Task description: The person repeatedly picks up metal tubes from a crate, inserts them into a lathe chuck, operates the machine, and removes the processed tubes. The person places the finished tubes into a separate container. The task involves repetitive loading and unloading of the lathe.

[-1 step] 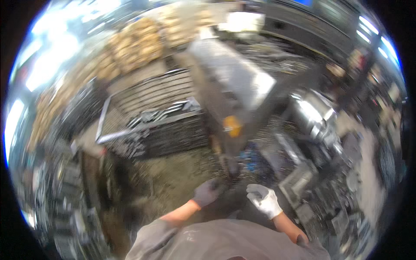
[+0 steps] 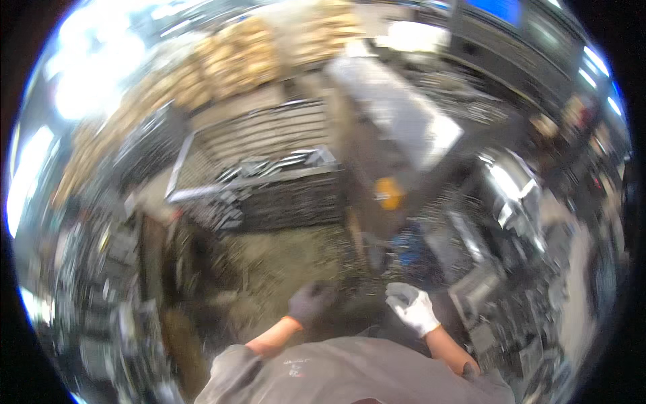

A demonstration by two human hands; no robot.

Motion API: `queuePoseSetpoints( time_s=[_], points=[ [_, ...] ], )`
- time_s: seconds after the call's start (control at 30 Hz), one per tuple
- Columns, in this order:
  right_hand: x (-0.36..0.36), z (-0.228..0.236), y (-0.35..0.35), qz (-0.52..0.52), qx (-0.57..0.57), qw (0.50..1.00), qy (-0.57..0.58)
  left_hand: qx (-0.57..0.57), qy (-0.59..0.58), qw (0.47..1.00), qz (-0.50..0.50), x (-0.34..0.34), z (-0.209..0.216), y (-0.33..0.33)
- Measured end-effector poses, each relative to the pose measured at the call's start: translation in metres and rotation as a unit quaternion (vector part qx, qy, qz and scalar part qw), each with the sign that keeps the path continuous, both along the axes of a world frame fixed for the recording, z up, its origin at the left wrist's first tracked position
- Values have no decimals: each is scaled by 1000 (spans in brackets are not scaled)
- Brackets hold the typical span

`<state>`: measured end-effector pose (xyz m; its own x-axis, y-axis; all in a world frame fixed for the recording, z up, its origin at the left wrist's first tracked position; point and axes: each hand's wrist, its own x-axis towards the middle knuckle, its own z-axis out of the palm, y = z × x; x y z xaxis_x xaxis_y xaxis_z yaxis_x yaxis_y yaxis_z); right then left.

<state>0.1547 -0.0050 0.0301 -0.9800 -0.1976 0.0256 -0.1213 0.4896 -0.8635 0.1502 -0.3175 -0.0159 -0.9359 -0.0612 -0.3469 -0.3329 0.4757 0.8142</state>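
Note:
My left hand (image 2: pixel 311 303), in a dark grey glove with an orange cuff, hangs low in front of my body. Motion smears its fingers against the dark ground, so I cannot tell their pose. To its right, my right hand (image 2: pixel 412 308) wears a white glove with grey fingers. Its fingers are loosely bent with thumb and fingertips apart, and nothing shows in it. Neither hand visibly touches anything. Beyond them, nearest the right hand, stands a large machine (image 2: pixel 373 158) with a bright metal top and a yellow-orange patch. Left of that is a wire-mesh bin (image 2: pixel 252 182) with dark metal pieces.
Stacked tan sacks or bundles (image 2: pixel 239 54) line the far left. A shiny metal cylinder (image 2: pixel 508 185) stands on the right. Dark metal parts (image 2: pixel 111 303) are piled along the left, others (image 2: pixel 501 330) on the right. Grey-brown floor (image 2: pixel 276 259) lies before the bin.
The view has swung, so the bin, machine and sacks appear shifted right and slightly upward. My left hand appears slightly further left; the right hand has barely moved.

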Motion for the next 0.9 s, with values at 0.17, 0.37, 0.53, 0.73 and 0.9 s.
queuePoseSetpoints(
  time_s=[0.17,0.37,0.53,0.73,0.9],
  points=[
    [-27,-38,-230,247,33,960,-129,91,174,696,691,322,-90,-296],
    [22,26,-483,610,129,780,48,39,279,75,956,644,-99,-230],
    [86,88,-648,746,63,653,112,-235,-33,-63,969,730,-103,-136],
    [143,127,-796,823,-26,518,230,-287,-109,-25,952,771,-143,-91],
    [192,168,-910,864,-107,439,224,44,430,10,902,769,-117,-68]
  ],
)
